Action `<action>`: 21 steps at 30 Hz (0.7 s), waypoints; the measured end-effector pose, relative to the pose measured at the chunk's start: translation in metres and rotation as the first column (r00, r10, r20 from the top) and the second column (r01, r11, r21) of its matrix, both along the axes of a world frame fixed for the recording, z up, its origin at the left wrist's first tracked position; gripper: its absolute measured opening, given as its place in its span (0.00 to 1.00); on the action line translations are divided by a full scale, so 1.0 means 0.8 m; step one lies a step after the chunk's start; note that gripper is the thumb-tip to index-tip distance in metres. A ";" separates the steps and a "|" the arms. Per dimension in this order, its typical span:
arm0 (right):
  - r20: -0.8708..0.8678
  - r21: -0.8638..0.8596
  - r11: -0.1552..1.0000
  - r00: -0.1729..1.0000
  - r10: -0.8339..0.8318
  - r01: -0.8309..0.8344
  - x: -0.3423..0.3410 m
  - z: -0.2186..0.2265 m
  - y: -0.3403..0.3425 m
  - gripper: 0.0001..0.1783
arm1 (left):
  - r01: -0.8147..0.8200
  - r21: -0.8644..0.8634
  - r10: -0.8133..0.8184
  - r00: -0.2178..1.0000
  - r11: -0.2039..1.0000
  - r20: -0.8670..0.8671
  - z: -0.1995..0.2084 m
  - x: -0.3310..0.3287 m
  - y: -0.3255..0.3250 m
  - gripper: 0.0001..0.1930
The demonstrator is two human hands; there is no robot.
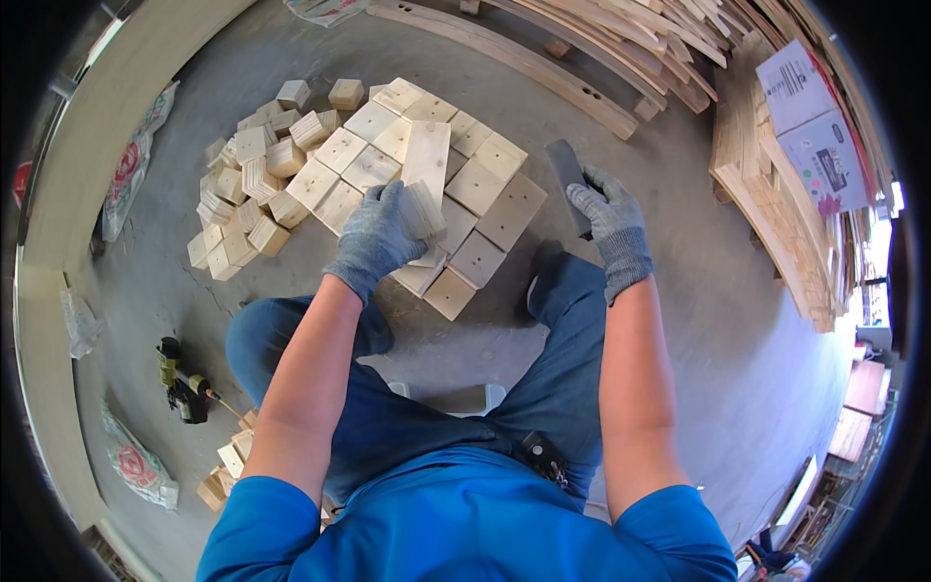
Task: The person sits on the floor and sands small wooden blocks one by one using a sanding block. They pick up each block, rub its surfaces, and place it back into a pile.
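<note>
My left hand (380, 233), in a grey glove, is closed on a pale wooden block (427, 160) with a layered end face. It holds the block tilted above a stack of wooden blocks (499, 209) laid close together in rows, several with a small hole in the top. To the right of the stack, my gloved right hand (606, 218) grips a flat dark grey strip (566, 184) that looks like sandpaper. The strip is held upright, apart from the block. My left fingers and the block hide part of the stack.
Loose wooden blocks (247, 184) lie heaped left of the stack. A nail gun (182, 383) with a hose rests on the floor at left, near plastic sacks (141, 461). Long planks (524, 63) lie at the back; a cardboard box (815, 131) sits on lumber at right.
</note>
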State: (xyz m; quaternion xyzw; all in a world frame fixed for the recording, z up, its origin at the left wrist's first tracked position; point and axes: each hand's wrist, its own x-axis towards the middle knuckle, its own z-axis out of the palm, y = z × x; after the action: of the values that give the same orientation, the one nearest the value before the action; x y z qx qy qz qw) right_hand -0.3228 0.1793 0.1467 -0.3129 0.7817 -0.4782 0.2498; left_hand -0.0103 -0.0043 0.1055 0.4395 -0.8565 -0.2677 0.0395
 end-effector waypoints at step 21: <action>-0.002 -0.087 0.996 1.000 -0.003 0.003 0.005 0.003 -0.004 0.32 | 0.035 -0.491 -0.242 0.899 0.870 -0.365 -0.067 -0.001 0.026 0.47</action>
State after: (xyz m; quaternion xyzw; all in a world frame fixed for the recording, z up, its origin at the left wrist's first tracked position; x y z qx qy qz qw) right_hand -0.3189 0.1760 0.1493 -0.3227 0.7609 -0.5119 0.2343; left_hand -0.0115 0.0162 0.0523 0.2854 -0.8973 -0.1399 0.3064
